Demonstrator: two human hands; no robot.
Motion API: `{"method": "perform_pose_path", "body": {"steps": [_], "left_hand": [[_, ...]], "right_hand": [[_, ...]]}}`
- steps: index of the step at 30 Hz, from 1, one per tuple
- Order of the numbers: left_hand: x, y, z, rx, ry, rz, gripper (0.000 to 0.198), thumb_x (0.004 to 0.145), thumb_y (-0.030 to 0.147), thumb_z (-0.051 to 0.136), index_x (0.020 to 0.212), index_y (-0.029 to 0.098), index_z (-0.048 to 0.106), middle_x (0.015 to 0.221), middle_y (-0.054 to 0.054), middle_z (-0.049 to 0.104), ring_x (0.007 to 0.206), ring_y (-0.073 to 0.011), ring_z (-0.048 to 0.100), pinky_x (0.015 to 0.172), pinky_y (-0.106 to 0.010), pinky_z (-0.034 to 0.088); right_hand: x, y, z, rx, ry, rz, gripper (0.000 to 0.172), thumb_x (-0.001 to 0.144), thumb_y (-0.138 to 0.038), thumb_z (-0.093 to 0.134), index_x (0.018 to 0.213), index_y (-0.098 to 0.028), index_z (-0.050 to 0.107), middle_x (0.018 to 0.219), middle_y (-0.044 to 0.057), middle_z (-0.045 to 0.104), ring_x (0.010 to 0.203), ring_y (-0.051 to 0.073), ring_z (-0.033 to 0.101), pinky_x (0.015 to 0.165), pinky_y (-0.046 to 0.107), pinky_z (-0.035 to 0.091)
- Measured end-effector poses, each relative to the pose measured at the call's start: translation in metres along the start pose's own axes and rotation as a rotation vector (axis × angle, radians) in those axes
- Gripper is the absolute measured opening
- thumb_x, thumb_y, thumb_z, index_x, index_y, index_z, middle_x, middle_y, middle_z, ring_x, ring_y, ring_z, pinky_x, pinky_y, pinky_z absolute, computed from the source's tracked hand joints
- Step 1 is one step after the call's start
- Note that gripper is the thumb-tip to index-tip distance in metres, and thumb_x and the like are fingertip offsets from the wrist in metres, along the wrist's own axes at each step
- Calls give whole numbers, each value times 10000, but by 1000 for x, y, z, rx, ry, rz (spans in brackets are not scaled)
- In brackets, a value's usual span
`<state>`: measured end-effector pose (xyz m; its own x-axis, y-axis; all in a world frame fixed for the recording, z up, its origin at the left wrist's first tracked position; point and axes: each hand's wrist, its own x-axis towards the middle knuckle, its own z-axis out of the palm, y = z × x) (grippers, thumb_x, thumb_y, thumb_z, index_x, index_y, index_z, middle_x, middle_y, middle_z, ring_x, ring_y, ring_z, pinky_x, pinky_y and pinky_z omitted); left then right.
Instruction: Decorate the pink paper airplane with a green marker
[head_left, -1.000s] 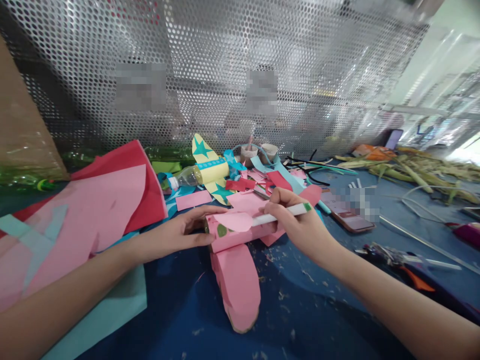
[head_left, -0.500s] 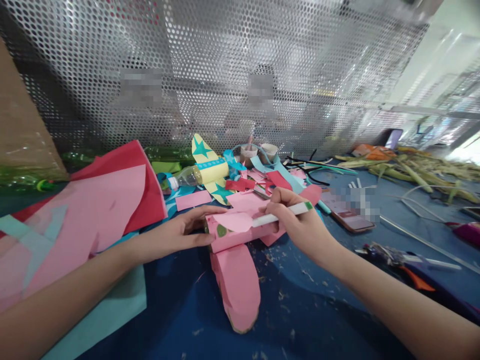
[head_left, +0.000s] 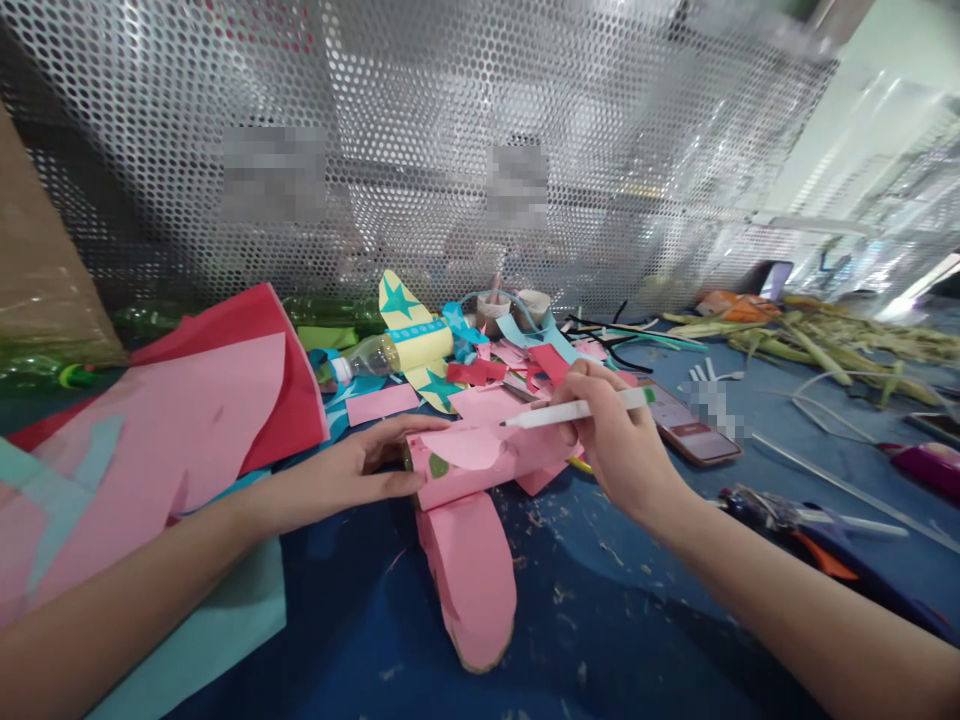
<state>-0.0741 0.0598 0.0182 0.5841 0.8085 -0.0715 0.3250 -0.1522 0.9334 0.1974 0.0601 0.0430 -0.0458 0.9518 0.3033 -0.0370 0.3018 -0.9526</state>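
Table: blue table (head_left: 645, 620), paper scraps all over.
Left hand (head_left: 352, 470): fingers curled around pink paper plane (head_left: 480, 470).
Right hand (head_left: 611, 435): fingers closed around white pen (head_left: 577, 408), tip above plane.

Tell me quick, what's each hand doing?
Left hand: gripping the end of the pink paper plane.
Right hand: closed on the white pen, tip over the plane.

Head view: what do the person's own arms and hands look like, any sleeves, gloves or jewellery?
The left hand and right hand are bare: no gloves, rings, watch or bracelet show. The left forearm and right forearm are uncovered to the frame edge; no sleeve is in view.
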Motion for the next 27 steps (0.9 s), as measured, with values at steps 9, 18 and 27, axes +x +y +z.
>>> {"method": "perform_pose_path", "body": {"steps": [9, 18, 27], "left_hand": [[-3, 18, 3, -105, -1, -139, 659, 836, 514, 691, 1404, 267, 468, 1447, -72, 555, 1333, -305, 501, 1074, -403, 423], [-2, 10, 0, -68, 6, -126, 709, 815, 578, 671, 1435, 300, 468, 1518, -71, 490, 1367, -335, 466, 1082, -451, 416], [-1, 4, -2, -70, -1, -84, 705, 819, 569, 669, 1433, 285, 469, 1460, -93, 539, 1309, -331, 514, 1068, -474, 416]], "right_hand": [[1, 2, 2, -50, -108, 30, 275, 825, -327, 610, 626, -243, 441, 479, -74, 462, 455, 107, 410, 470, 256, 306], [4, 2, 6, -129, -102, 73, 244, 742, -317, 610, 616, -246, 412, 474, -92, 442, 431, 89, 405, 452, 245, 304], [5, 7, 5, -151, -124, 53, 227, 755, -303, 590, 633, -247, 406, 498, -89, 451, 447, 100, 435, 467, 255, 334]]}}
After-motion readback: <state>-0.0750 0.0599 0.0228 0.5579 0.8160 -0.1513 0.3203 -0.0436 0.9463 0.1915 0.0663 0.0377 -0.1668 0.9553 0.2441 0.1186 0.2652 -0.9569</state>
